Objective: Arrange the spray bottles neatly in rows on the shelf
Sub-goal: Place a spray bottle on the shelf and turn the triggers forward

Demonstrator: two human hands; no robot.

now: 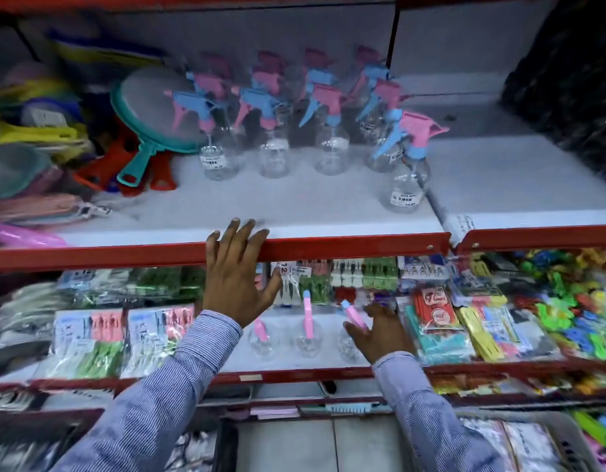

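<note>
Facing the upper shelf (295, 202), I am looking at clear spray bottles standing upright on its white board, well above and beyond my hands. They are standing in four short rows (284, 110) running front to back, their pink and blue trigger heads mostly pointing left and toward me, though blur is hiding the rear ones. One more bottle (405, 168) is standing alone to the right of the rows and nearer the front edge, its nozzle pointing right and its blue trigger hanging down on the left. A teal round sieve (152, 114) is leaning just left of the rows.

On the lower shelf (295, 362), three more spray bottles are standing side by side between packets of clips, their long axes upright. I am seeing them from above, so their heads are showing as narrow pink strips.

My left hand (237, 277) is resting spread wide and holding nothing, fingers draped over the red front lip (363, 245) of the upper shelf. My right hand (380, 332) is half open around the rightmost lower bottle (354, 315), fingers at its pink head, which is tilting leftward; I cannot tell if the grip is closing.
</note>
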